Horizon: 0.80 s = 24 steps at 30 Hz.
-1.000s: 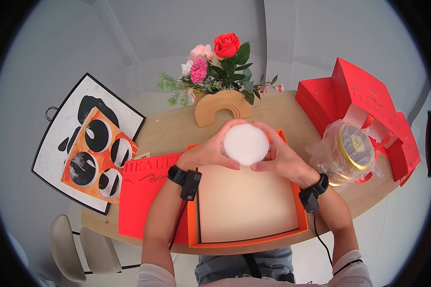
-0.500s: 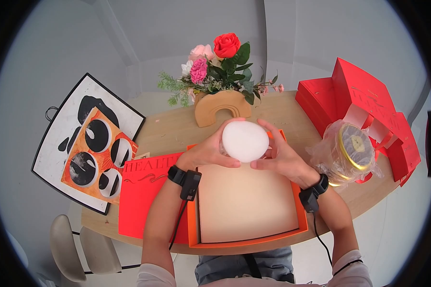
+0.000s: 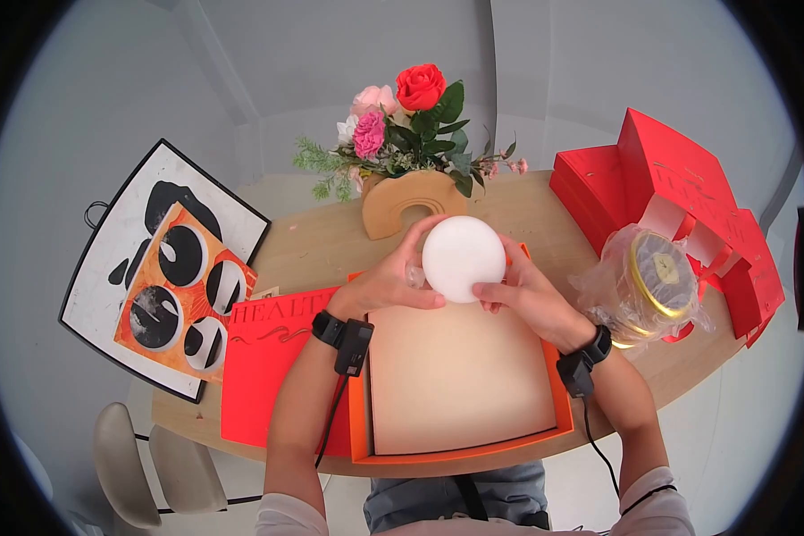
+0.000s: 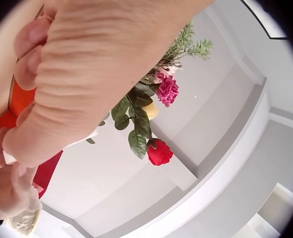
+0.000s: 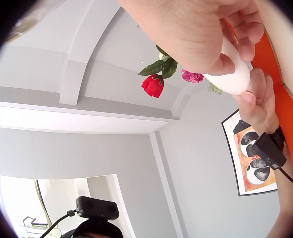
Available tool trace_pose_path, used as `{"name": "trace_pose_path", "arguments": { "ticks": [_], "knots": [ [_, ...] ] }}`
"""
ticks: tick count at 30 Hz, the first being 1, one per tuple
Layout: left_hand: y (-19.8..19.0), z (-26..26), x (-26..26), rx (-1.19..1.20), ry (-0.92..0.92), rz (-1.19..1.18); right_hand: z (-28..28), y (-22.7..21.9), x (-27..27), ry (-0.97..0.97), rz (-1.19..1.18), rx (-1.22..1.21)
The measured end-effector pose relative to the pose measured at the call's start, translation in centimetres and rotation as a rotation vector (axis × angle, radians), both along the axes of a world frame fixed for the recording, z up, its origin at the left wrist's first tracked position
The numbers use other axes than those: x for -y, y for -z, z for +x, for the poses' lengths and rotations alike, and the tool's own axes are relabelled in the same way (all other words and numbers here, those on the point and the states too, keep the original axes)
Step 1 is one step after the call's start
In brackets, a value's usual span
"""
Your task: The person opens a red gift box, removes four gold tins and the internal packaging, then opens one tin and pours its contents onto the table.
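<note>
A smooth white round object [image 3: 464,259], its broad face turned up toward the head view, is held up between both hands above the far side of the orange-rimmed box [image 3: 563,393]. My left hand [image 3: 387,282] grips its left side, with the thumb along the lower edge. A small clear crinkled bit [image 3: 414,276] shows beside the left fingers. My right hand [image 3: 540,302] pinches the lower right edge, thumb on the face and fingers behind. From the right wrist view, the white object [image 5: 237,74] has a rounded side; its back is hidden.
A red card lettered HEALTH [image 3: 272,375] lies left of the box. Behind the hands stands an arched tan vase [image 3: 389,201] with flowers. To the right are a gold-rimmed clear container [image 3: 639,281] in plastic and red boxes [image 3: 679,170]. Panda pictures [image 3: 165,277] stand left.
The white object has tilted and shifted slightly right in the hands. My right thumb has moved from below its edge onto its face, while the left hand stays nearly in place.
</note>
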<state>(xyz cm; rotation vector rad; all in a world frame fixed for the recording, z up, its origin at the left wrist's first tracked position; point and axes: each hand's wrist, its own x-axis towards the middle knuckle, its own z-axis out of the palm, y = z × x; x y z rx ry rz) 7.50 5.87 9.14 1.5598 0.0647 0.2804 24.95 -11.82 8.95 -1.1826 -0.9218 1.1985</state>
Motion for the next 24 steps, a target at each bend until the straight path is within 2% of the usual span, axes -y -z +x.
{"name": "trace_pose_path", "arguments": {
  "ticks": [5, 10, 12, 16, 21, 24],
  "knots": [
    [2.0, -0.2, -1.6, -0.107, -0.013, -0.059, 0.2, 0.9, -0.4, -0.004, 0.012, 0.06],
    [1.4, -0.7, -1.7, -0.233, -0.055, -0.071, 0.1, 0.6, -0.5, -0.065, -0.013, 0.061],
    [1.0, -0.6, -1.6, -0.234, -0.071, -0.116, -0.3, 0.3, -0.5, 0.082, -0.003, -0.038],
    [0.8, -0.6, -1.5, -0.237, -0.036, -0.102, 0.4, 0.8, -0.4, 0.079, -0.012, -0.179],
    [1.2, -0.5, -1.6, -0.216, -0.139, -0.105, 0.3, 1.3, -0.5, -0.027, -0.016, 0.04],
    [1.1, -0.7, -2.1, -0.221, -0.097, -0.134, 0.3, 1.1, -0.4, -0.058, -0.018, 0.095]
  ]
}}
